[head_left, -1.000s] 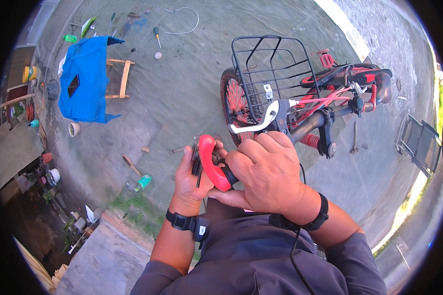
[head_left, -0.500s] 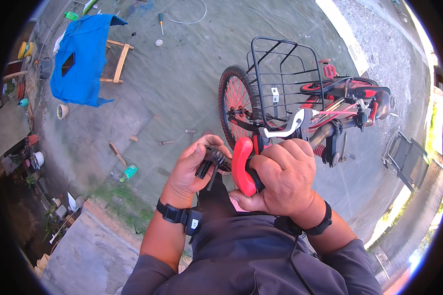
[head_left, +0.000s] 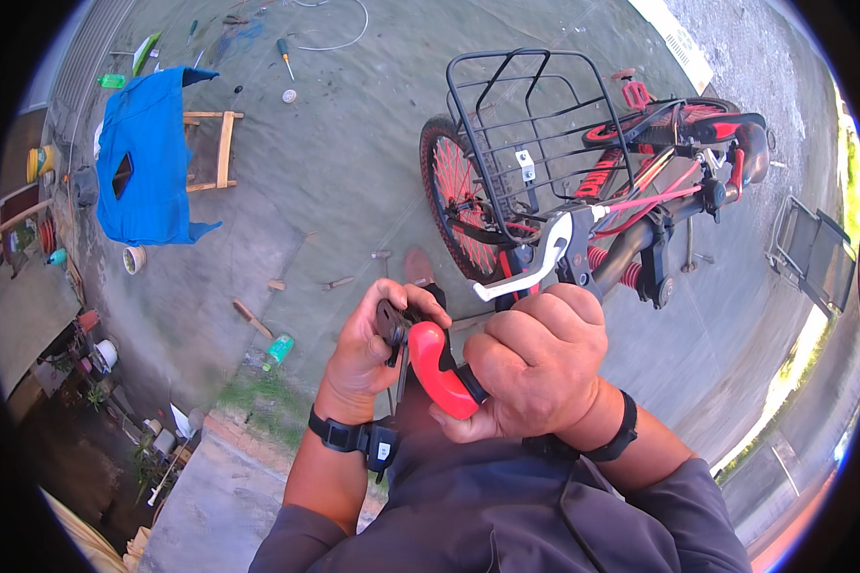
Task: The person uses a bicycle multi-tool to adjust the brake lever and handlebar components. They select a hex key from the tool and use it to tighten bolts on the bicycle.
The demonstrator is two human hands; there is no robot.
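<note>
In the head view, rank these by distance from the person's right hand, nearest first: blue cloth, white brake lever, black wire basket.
From the right hand:
1. White brake lever: just beyond the knuckles.
2. Black wire basket: farther ahead, over the front wheel.
3. Blue cloth: far left.

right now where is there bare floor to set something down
Bare floor lies between the wooden frame and bicycle wheel, below the screwdriver and pale disc. It is crowded where the left hand, right hand, red grip and white brake lever cluster.
</note>
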